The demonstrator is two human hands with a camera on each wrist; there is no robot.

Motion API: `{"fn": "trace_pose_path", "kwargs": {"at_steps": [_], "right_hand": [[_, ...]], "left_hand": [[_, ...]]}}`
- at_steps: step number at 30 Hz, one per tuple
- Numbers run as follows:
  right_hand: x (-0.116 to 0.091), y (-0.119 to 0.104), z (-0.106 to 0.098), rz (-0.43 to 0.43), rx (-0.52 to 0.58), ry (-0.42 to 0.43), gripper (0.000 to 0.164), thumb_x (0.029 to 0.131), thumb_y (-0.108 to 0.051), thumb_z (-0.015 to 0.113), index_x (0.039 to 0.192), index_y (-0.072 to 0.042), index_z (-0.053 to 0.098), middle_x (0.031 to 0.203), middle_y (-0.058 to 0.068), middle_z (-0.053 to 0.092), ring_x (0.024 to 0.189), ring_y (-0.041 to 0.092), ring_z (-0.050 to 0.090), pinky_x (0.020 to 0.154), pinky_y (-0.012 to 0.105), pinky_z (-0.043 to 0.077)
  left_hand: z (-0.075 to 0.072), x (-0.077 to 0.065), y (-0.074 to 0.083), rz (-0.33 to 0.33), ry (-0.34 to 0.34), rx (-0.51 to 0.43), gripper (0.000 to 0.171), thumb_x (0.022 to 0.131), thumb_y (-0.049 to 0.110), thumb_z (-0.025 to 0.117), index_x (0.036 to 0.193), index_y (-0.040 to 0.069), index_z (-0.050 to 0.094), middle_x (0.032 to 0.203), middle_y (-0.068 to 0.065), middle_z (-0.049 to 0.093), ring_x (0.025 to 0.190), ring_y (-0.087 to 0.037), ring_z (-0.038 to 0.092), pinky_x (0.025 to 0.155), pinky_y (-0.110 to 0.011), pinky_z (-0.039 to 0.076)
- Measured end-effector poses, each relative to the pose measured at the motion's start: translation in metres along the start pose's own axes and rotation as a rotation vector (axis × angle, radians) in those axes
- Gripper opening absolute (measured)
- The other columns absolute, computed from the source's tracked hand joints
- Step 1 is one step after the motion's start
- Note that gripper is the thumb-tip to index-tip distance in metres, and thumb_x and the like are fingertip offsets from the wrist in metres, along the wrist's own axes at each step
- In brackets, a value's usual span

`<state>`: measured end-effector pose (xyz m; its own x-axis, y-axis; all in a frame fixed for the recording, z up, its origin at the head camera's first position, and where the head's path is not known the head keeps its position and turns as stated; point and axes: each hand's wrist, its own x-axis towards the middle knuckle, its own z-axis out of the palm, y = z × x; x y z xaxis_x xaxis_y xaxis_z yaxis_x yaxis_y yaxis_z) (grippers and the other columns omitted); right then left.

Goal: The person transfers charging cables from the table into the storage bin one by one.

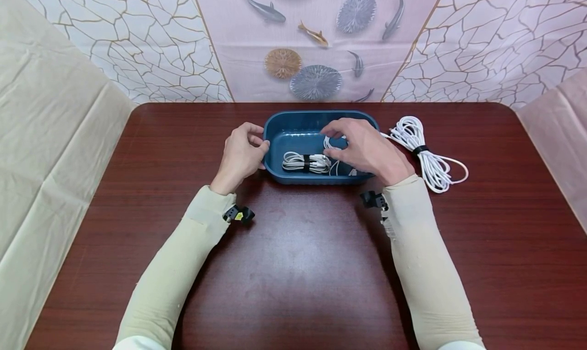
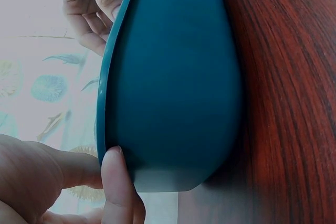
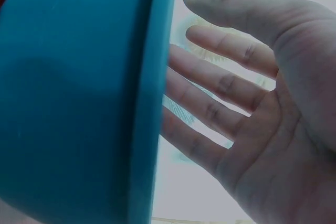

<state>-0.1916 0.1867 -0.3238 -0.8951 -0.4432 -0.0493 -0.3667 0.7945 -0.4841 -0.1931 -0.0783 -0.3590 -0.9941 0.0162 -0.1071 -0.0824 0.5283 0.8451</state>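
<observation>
A blue plastic bin [image 1: 293, 179] stands near the far edge of the table. My left hand [image 1: 240, 154] is at its left end, thumb and fingers gripping the rim [image 2: 103, 103]. Over the bin's right half hovers my right hand [image 1: 364, 143], fingers spread and nearly straight in the right wrist view, holding nothing. Inside the bin lies a coiled white cable [image 1: 293, 162] bound with a black strap. Another white cable [image 1: 328, 142] shows partly beneath my right hand; the rest of it is hidden.
To the right of the bin, a larger white cable bundle [image 1: 435, 169] with a black strap lies on the dark red wooden table [image 1: 293, 268]. One of its ends reaches toward the bin's right rim. A patterned cloth [image 1: 316, 49] hangs behind the table.
</observation>
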Motion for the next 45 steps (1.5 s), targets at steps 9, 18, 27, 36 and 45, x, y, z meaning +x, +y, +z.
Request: {"fn": "trace_pose_path", "kwargs": {"at_steps": [9, 18, 27, 36, 45], "right_hand": [[-0.002, 0.003, -0.004, 0.015, -0.011, 0.011, 0.044, 0.096, -0.024, 0.072, 0.136, -0.009, 0.063, 0.133, 0.012, 0.066, 0.124, 0.028, 0.061, 0.106, 0.048, 0.052], [-0.004, 0.006, -0.007, 0.033, -0.01, 0.033, 0.044, 0.095, -0.025, 0.073, 0.135, -0.009, 0.063, 0.133, 0.012, 0.066, 0.124, 0.027, 0.061, 0.108, 0.048, 0.051], [-0.007, 0.008, -0.01, 0.049, -0.004, 0.055, 0.046, 0.093, -0.024, 0.075, 0.135, -0.008, 0.063, 0.133, 0.011, 0.066, 0.123, 0.026, 0.061, 0.107, 0.047, 0.051], [-0.011, 0.009, -0.017, 0.072, -0.004, 0.041, 0.046, 0.095, -0.024, 0.073, 0.136, -0.008, 0.062, 0.134, 0.014, 0.065, 0.124, 0.029, 0.06, 0.108, 0.051, 0.05], [-0.016, 0.012, -0.02, 0.072, -0.005, 0.05, 0.043, 0.094, -0.022, 0.073, 0.134, -0.007, 0.064, 0.132, 0.015, 0.066, 0.123, 0.03, 0.061, 0.107, 0.052, 0.05]], "left_hand": [[0.0, 0.0, 0.0, 0.001, 0.0, 0.002, 0.033, 0.099, 0.013, 0.065, 0.13, 0.005, 0.059, 0.104, -0.015, 0.067, 0.056, -0.013, 0.066, 0.06, -0.036, 0.065], [0.0, -0.001, 0.001, -0.005, -0.001, -0.002, 0.033, 0.099, 0.013, 0.065, 0.131, 0.005, 0.059, 0.104, -0.016, 0.067, 0.056, -0.014, 0.066, 0.063, -0.04, 0.066], [0.0, -0.001, 0.0, -0.001, 0.005, 0.003, 0.032, 0.099, 0.013, 0.066, 0.13, 0.005, 0.06, 0.104, -0.016, 0.067, 0.056, -0.013, 0.066, 0.06, -0.037, 0.065], [-0.001, -0.002, 0.001, 0.022, 0.004, -0.002, 0.032, 0.099, 0.013, 0.065, 0.13, 0.004, 0.059, 0.104, -0.016, 0.068, 0.056, -0.012, 0.066, 0.062, -0.04, 0.066], [-0.001, -0.002, 0.0, 0.024, -0.002, -0.006, 0.032, 0.1, 0.013, 0.064, 0.13, 0.003, 0.059, 0.105, -0.017, 0.068, 0.058, -0.013, 0.067, 0.062, -0.039, 0.066]]}}
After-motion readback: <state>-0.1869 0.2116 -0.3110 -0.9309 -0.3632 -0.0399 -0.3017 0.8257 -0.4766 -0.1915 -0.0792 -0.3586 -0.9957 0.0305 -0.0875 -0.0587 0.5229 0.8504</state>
